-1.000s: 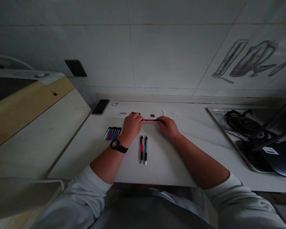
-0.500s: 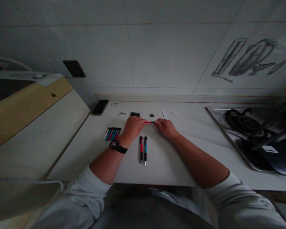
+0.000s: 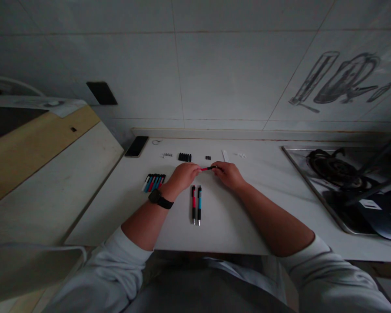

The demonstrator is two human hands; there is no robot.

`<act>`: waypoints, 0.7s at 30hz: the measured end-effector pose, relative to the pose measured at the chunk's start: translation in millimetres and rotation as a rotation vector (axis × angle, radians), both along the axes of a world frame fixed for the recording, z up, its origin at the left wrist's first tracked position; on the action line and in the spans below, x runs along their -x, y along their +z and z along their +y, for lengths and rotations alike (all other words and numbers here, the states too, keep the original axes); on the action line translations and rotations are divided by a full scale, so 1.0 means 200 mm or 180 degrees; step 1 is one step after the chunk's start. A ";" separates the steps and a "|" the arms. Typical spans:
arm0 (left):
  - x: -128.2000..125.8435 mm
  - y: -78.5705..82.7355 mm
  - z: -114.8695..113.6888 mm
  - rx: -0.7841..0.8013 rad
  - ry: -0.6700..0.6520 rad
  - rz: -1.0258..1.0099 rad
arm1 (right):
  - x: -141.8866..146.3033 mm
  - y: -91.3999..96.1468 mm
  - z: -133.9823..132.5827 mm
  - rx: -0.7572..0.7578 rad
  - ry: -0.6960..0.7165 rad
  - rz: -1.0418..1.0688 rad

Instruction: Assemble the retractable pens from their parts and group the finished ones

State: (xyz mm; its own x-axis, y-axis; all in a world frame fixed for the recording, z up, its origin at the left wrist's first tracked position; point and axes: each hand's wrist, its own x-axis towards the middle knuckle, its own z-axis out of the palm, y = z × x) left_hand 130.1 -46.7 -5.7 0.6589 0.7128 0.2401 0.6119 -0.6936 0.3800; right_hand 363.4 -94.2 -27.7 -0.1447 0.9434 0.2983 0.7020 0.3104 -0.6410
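Observation:
Between my two hands lies a red and black pen (image 3: 206, 168), held roughly level just above the counter. My left hand (image 3: 184, 174) is closed on its red end. The fingers of my right hand (image 3: 227, 174) pinch the black end, and they cover its tip. Nearer to me, a red pen (image 3: 193, 204) and a blue pen (image 3: 200, 205) lie side by side with their silver tips toward me. Beside my left wrist is a row of several coloured pen barrels (image 3: 153, 182). Several black grips (image 3: 184, 157) are lined up beyond my left hand.
Along the back of the white counter (image 3: 117, 217) lie a phone (image 3: 137, 146), small springs (image 3: 167, 155), small dark pieces (image 3: 208, 158), a white strip (image 3: 225, 155) and small white parts (image 3: 241, 155). A gas stove (image 3: 332, 174) stands at the right, a pale board (image 3: 68, 174) at the left.
My left hand has shifted slightly toward me, uncovering more of the black grips. More of the pen's black part shows at my right fingers, and the pen is slightly tilted.

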 end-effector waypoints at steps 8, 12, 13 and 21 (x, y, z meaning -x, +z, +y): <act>0.00 0.00 -0.02 -0.0470 0.0126 -0.0092 | 0.02 -0.03 0.00 0.0185 -0.0063 0.0000; 0.00 -0.02 -0.01 -0.0516 0.0143 -0.0128 | 0.01 -0.05 0.02 0.0315 -0.0077 -0.0018; 0.01 -0.02 -0.01 -0.0514 0.0162 -0.0158 | 0.01 -0.05 0.02 0.0308 -0.0100 0.0025; 0.07 0.02 0.04 -0.0535 0.0298 -0.0271 | 0.00 -0.04 0.03 0.0361 -0.0229 0.0264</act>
